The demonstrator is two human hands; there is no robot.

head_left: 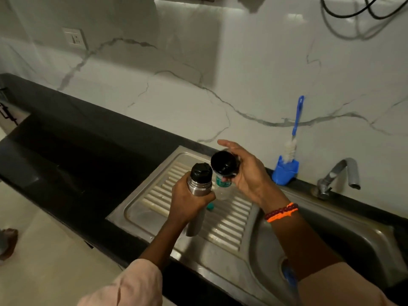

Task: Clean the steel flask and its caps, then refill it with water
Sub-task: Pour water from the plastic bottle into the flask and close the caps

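Fingers of the left hand (187, 202) wrap the steel flask (198, 191), upright above the ribbed drainboard (225, 226), its black inner cap (200, 172) still on. Just beside it, the right hand (245, 171) grips the black outer cap (223, 162), hollow side toward the camera, forefinger outstretched.

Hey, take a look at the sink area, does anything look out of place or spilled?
No spill shows. One small oddity: a loose teal cap lies on the ribbed drainboard, beside a clear plastic bottle standing there, partly hidden. Otherwise the left hand grips the steel flask and the right hand holds its outer cap.
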